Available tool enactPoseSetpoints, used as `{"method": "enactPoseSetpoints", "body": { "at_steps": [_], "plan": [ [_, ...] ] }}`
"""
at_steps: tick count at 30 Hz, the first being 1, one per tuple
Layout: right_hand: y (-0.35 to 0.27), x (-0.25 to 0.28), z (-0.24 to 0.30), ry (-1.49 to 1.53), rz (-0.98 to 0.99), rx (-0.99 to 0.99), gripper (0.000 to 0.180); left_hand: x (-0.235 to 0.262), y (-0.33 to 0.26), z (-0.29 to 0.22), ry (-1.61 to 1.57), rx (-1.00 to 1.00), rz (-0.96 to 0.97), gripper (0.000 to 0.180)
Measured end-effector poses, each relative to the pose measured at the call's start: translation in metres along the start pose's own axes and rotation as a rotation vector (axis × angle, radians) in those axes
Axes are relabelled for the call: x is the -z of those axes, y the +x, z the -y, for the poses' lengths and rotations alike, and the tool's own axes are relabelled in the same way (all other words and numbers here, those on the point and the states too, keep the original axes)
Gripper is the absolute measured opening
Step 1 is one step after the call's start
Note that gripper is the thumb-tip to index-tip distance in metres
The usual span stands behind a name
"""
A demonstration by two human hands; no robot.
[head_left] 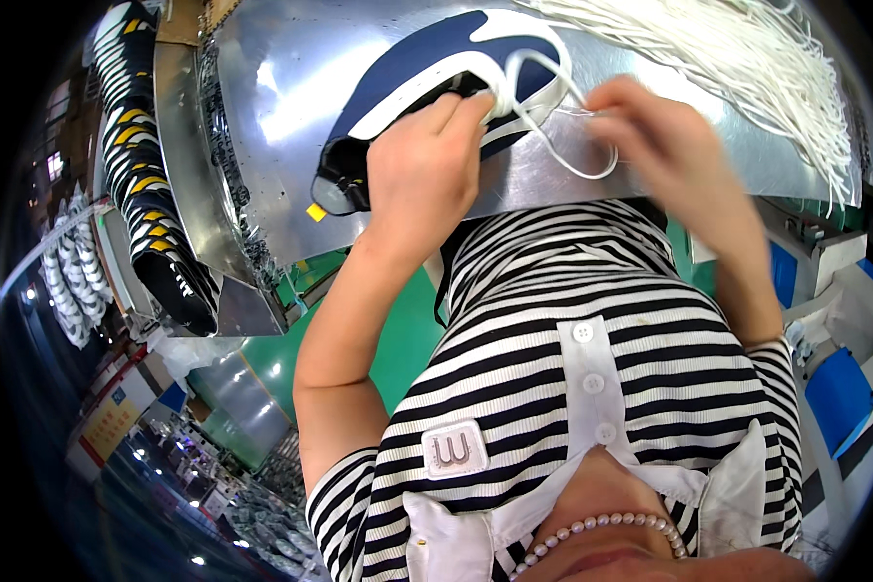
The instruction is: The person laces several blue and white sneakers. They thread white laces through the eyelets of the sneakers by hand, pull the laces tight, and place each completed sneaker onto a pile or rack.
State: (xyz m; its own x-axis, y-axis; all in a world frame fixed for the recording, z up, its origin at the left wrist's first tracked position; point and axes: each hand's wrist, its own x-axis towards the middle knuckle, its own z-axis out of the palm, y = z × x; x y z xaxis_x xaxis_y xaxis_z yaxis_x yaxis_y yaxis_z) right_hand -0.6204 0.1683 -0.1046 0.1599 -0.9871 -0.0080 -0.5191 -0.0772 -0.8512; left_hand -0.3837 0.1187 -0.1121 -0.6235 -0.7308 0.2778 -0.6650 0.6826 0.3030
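While the left hand (425, 165) pinches the navy-and-white fabric shoe upper (407, 60), lacing seems partly done, slack white cord lace (590, 177) remaining right of it, near the right hand (658, 131), grip too blurred to tell.

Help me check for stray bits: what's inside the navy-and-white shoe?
Dark material shows inside the shoe, beside the left hand. What lies behind that hand is covered.
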Motion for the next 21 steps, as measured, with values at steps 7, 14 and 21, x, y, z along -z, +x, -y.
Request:
{"method": "enactPoseSetpoints", "body": {
  "at_steps": [7,14,21],
  "plan": [
    [0.058,0.008,-0.050,0.396,-0.029,0.010,0.030,0.007,-0.003,-0.007,-0.087,-0.057,0.029,0.022],
    [0.055,-0.026,-0.032,0.370,-0.169,0.040,0.045,0.035,0.001,0.044,-0.980,0.793,0.603,0.055],
    [0.055,-0.029,-0.026,0.314,-0.150,-0.047,0.046,0.014,0.019,0.034,-1.067,0.909,0.587,0.031]
  ]
}}
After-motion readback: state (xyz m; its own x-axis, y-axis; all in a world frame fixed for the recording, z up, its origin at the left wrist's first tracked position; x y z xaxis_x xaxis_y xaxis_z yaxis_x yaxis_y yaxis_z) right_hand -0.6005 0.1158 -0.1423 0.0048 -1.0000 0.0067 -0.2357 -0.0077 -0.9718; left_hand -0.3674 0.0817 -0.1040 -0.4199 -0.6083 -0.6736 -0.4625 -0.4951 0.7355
